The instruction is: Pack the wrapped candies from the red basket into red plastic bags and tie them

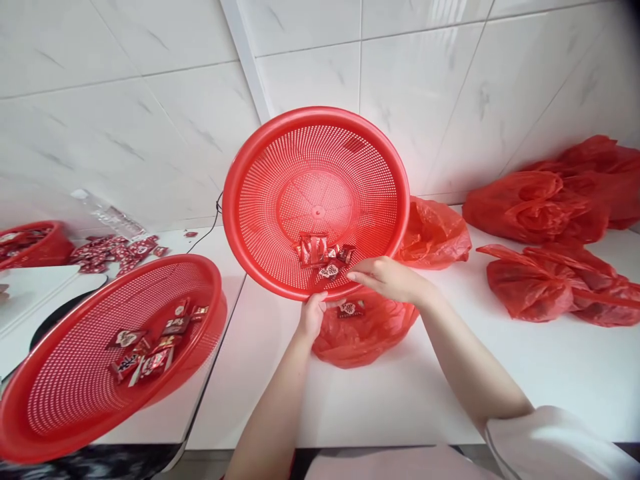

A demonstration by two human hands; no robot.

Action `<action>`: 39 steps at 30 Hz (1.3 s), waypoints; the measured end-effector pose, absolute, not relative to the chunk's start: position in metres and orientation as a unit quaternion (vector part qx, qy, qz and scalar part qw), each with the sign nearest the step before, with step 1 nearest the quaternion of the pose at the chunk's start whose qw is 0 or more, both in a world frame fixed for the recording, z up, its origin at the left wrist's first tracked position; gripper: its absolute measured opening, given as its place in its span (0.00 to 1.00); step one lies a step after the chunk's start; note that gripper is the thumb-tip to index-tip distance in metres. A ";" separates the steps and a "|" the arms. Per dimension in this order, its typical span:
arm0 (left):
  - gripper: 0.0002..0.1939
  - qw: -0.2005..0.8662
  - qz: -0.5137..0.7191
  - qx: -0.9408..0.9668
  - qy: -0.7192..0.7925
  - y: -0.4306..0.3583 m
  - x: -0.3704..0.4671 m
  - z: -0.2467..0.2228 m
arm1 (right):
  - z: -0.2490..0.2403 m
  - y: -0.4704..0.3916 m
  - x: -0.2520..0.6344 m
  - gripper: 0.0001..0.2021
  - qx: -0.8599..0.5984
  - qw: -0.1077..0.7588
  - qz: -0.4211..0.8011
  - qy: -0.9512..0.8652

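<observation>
A red plastic mesh basket (319, 180) stands tipped up, its open side facing me. Several small red candy packets (314, 249) lie along its lower wall. My left hand (314, 315) grips the lower rim, thumb on top and a finger stretched beneath. Over the lower right rim reaches my right hand (383, 275), its fingers drawn together, the tips beside the packets; what they hold, if anything, is hidden. Below the rim, an opened red plastic bag (367, 343) rests on the white table with a dark red packet (351, 309) at its mouth.
Another red basket (65, 373) holding packets stands tilted at left. Behind it are a heap of small red packets (107, 252), a clear bottle (110, 213) and a further red container (55, 243). Filled red bags (535, 207) sit at right, near the tiled wall (310, 67).
</observation>
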State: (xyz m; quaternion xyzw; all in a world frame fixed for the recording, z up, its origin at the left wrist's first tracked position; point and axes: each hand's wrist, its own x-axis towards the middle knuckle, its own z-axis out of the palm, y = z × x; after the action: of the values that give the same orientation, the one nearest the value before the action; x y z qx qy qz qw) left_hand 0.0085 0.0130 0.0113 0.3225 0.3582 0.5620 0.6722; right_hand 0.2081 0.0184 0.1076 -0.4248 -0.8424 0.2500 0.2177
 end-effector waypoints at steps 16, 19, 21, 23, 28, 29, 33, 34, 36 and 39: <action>0.15 0.660 0.561 0.328 0.378 0.014 0.006 0.007 | 0.088 0.025 0.195 0.18 -0.399 0.261 0.268 -0.837; 0.14 0.657 0.557 0.331 0.384 0.013 0.007 0.009 | 0.096 0.023 0.204 0.21 -0.418 0.270 0.301 -0.814; 0.14 0.657 0.553 0.337 0.387 0.012 0.007 0.011 | 0.099 0.022 0.208 0.22 -0.412 0.263 0.344 -0.802; 0.14 0.658 0.549 0.340 0.387 0.012 0.007 0.011 | 0.100 0.021 0.210 0.20 -0.399 0.262 0.374 -0.795; 0.15 0.661 0.549 0.336 0.386 0.011 0.008 0.009 | 0.090 0.027 0.203 0.18 -0.411 0.312 0.253 -0.819; 0.15 0.663 0.547 0.336 0.386 0.011 0.008 0.009 | 0.085 0.029 0.201 0.20 -0.436 0.308 0.213 -0.818; 0.14 0.662 0.542 0.342 0.389 0.009 0.009 0.008 | 0.069 0.033 0.194 0.34 -0.508 0.214 0.143 -0.822; 0.13 0.659 0.543 0.343 0.391 0.009 0.009 0.008 | 0.068 0.034 0.194 0.33 -0.504 0.189 0.149 -0.830; 0.12 0.655 0.542 0.346 0.396 0.010 0.009 0.007 | 0.068 0.034 0.195 0.25 -0.478 0.162 0.165 -0.848; 0.11 0.654 0.540 0.347 0.400 0.011 0.008 0.005 | 0.073 0.035 0.198 0.15 -0.459 0.177 0.171 -0.854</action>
State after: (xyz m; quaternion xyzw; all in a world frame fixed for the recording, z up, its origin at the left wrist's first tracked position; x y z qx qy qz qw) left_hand 0.0081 0.0107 0.0047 0.3474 0.3999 0.5397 0.6542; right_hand 0.1981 0.0351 0.0730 -0.4588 -0.8537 0.1715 0.1768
